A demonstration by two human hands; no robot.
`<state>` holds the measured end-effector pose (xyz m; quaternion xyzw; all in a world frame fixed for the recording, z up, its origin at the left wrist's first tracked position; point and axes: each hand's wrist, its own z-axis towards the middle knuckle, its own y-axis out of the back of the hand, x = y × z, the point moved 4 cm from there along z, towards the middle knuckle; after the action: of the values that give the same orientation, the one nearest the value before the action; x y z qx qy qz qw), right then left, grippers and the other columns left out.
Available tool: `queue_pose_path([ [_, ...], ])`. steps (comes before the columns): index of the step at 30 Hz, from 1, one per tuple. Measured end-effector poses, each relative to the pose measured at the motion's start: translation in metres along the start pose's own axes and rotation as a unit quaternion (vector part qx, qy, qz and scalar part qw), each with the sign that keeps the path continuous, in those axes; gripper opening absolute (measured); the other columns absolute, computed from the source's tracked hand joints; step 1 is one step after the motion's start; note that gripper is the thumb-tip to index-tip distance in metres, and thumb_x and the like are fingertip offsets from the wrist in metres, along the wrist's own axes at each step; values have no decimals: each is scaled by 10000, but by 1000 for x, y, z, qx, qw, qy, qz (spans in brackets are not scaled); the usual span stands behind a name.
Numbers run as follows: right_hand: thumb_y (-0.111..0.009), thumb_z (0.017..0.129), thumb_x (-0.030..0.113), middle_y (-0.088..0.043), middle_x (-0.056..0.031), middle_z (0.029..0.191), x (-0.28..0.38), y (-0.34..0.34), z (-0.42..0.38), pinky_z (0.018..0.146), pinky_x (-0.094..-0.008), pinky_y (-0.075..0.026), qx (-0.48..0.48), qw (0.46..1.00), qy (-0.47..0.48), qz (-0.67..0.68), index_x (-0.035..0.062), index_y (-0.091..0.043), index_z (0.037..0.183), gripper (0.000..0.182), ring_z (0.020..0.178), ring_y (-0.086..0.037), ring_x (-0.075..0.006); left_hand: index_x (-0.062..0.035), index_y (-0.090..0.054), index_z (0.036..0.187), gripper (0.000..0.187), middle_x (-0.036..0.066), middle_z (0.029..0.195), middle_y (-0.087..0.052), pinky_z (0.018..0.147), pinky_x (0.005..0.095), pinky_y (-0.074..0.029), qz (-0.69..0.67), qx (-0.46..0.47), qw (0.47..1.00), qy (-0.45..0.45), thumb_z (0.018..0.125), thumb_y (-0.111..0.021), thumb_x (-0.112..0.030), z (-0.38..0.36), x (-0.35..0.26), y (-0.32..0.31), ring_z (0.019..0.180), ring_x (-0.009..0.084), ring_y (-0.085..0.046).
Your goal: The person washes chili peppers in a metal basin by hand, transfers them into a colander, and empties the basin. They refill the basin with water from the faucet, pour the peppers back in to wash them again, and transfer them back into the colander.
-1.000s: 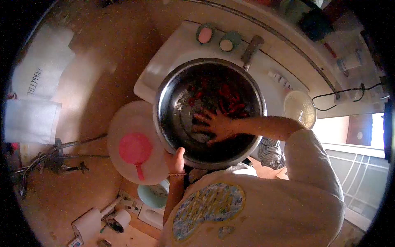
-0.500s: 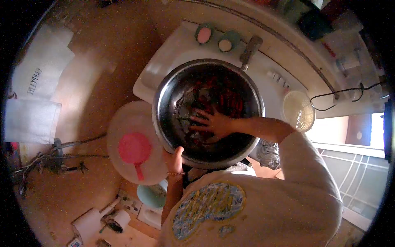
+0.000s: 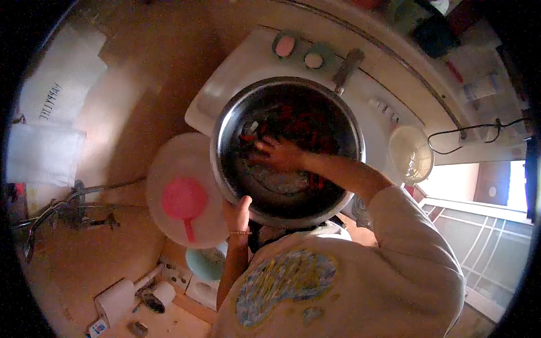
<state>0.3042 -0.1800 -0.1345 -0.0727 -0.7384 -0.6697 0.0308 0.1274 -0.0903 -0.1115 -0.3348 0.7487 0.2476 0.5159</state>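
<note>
A large, deep metal basin point(image 3: 218, 169) rests over the white washbasin, close to my body. Inside it are dark contents with small reddish pieces point(image 3: 307, 121), too dim to name. My right hand point(image 3: 279, 155) reaches in from the right, palm down with fingers apart, among the contents near the middle; whether it touches the bottom is hidden. At the lower left, my left hand point(image 3: 238, 215) grips the basin's outer rim, thumb raised along the side and the other fingers hidden beneath.
A pink dipper point(image 3: 184, 198) lies on a round pale lid or tub point(image 3: 160, 163) at left. Behind the basin are a faucet point(image 3: 348, 67) and two soap dishes point(image 3: 284, 46). A cream basket point(image 3: 410, 155) stands at right, a toilet paper roll point(image 3: 115, 301) low left.
My right hand has swept a little left and up inside the basin, and the reddish pieces have shifted around it. My left hand keeps its hold on the rim.
</note>
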Motion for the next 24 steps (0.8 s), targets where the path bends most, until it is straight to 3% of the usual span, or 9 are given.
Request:
queue_pose_path([
  [5,-404,793,279,-398,-165,1194,-67,-8,11,711,-433,-454,-54,990,-124,-31,209,-434,1144,359,876,-522,-355,67,-387,1096,539,112,1014,-476,760,286,-386,-35,15,999,7,616,-597,-61,5,7,-1,852,193,-464],
  [7,-350,843,223,-544,-144,1002,-80,13,-7,680,-377,-463,-112,922,-245,280,176,-463,1107,291,746,-573,-297,75,-373,1104,558,123,1036,-460,774,299,-377,-6,3,1000,19,618,-599,-81,2,0,0,864,206,-455],
  [9,-380,854,214,-579,-149,887,-72,27,-16,696,-341,-449,-130,945,-203,223,150,-512,1047,242,779,-576,-245,82,-360,1112,577,133,1059,-444,788,311,-368,24,-8,999,35,620,-601,-100,-1,-4,4,875,219,-446],
  [11,-482,821,159,-559,-36,868,-74,28,-30,631,-293,-451,-195,834,-274,437,61,-544,898,139,757,-531,-150,86,-353,1116,587,139,1071,-436,795,317,-363,35,-14,998,48,621,-602,-110,0,2,6,881,226,-442],
  [13,-504,811,182,-581,-50,862,-63,43,-45,644,-298,-448,-216,770,-314,511,58,-568,877,155,759,-539,-162,90,-350,1121,598,141,1085,-429,799,324,-359,133,-42,984,-114,623,-602,-127,6,9,13,889,227,-436],
  [15,-527,800,206,-603,-63,855,-52,49,-56,658,-302,-445,-240,696,-347,581,55,-593,856,174,762,-548,-174,88,-343,1136,625,148,1085,-433,805,316,-356,83,-22,994,-64,620,-613,-138,9,22,17,909,233,-439],
  [17,-524,809,234,-587,-20,805,-41,43,-65,603,-292,-443,-281,486,-349,750,45,-583,832,199,711,-520,-132,83,-360,1125,606,146,1085,-436,801,314,-360,42,31,996,78,617,-619,-122,7,24,17,933,238,-439],
  [20,-512,813,293,-564,-12,771,-22,63,-78,544,-269,-431,-273,403,-476,733,72,-567,868,234,678,-509,-115,63,-399,1086,529,127,1057,-460,783,301,-377,50,-4,996,72,622,-607,-81,26,89,44,915,220,-453],
  [24,-473,802,427,-540,-19,749,-22,45,-84,489,-247,-415,-253,382,-409,789,83,-536,920,369,637,-497,-117,44,-425,1056,468,105,1029,-481,763,288,-394,138,-45,989,-2,625,-588,-42,3,19,22,886,197,-464],
])
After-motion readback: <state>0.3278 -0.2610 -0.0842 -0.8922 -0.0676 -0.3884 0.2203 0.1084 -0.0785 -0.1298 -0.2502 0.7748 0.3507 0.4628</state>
